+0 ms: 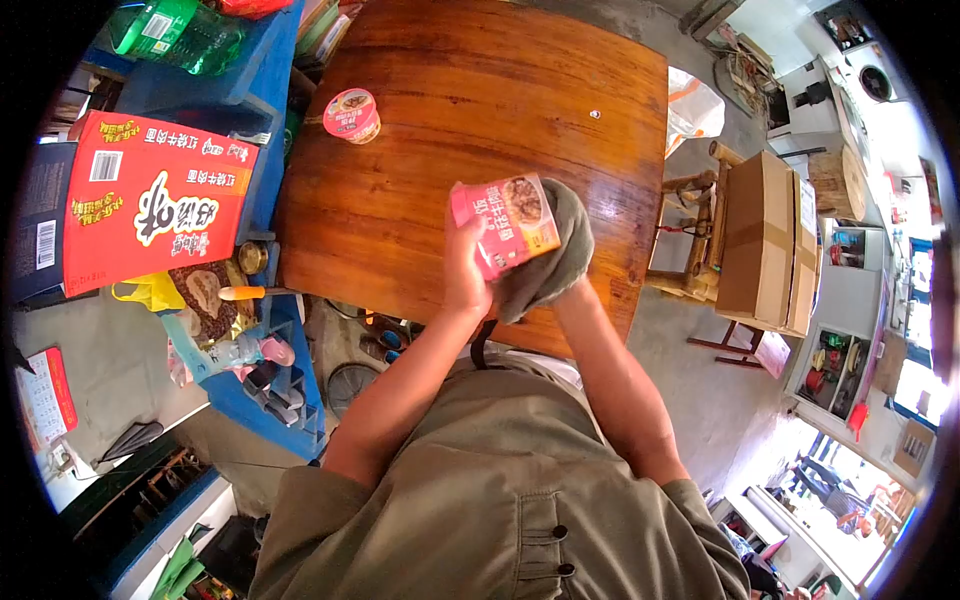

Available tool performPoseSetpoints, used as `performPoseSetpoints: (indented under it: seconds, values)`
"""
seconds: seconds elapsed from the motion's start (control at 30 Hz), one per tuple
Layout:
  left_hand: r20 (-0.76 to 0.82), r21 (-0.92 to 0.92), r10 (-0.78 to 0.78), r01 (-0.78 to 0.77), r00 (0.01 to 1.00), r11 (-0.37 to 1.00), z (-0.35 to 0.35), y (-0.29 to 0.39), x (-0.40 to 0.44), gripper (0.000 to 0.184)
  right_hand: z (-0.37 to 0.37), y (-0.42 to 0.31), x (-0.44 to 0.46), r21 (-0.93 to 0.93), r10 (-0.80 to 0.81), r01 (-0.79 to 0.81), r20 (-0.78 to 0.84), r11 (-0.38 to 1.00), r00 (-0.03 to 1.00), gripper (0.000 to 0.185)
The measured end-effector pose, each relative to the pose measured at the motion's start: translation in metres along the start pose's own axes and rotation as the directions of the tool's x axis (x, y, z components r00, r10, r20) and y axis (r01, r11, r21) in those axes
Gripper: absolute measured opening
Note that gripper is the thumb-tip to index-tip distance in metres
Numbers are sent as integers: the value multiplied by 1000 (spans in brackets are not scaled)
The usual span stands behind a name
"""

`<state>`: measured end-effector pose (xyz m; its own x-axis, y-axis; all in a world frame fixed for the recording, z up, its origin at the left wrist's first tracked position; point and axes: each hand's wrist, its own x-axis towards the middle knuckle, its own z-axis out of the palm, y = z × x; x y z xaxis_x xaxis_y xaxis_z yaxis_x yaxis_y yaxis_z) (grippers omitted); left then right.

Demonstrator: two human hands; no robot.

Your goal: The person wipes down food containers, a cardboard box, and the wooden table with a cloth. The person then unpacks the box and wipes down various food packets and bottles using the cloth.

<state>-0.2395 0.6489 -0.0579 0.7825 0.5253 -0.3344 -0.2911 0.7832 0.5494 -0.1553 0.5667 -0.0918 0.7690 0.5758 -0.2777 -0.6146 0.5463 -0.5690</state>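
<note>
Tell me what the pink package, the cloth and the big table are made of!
Pink package: printed card or thin plastic, maybe; its smooth, bright picture fits either.
Cloth: soft fabric, dull and bunched in folds.
Table: wood, likely varnished, with streaky grain and shiny highlights.

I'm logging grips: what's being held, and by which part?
The left hand grips the pink package by its left side; the right hand, largely covered, holds the grey-green cloth against the package's right side, exact grip hidden.
</note>
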Motion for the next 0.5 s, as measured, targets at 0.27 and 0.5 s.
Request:
performPoseSetpoints:
  seconds: [0.27, 0.5]
  values:
    - [479, 803, 496, -590, 724, 87, -15, 2, 35, 92, 9, 34, 0, 317, 155, -142, -15, 938, 988, 45]
    - [579, 791, 442, -604, 685, -100, -35, 26, 61, 94, 20, 42, 8, 391, 338, -344, 87, 853, 937, 47]
